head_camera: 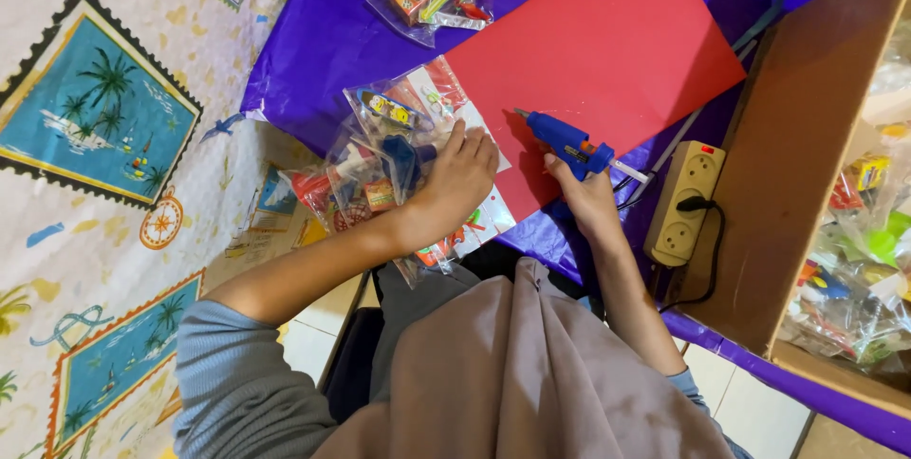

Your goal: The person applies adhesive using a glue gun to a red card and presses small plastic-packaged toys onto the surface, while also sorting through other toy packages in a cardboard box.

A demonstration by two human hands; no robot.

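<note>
one blue glue gun (pixel 567 144), nozzle over red sheet (pixel 607 51), right hand (pixel 584 195) fingers gripping handle; left hand (pixel 460 179) flat.

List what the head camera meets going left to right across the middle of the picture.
Printed palm-tree cloth → clear toy packets → left hand, pressed flat on the packets → blue glue gun, gripped by the right hand over the red sheet → beige power strip → cardboard box.
</note>
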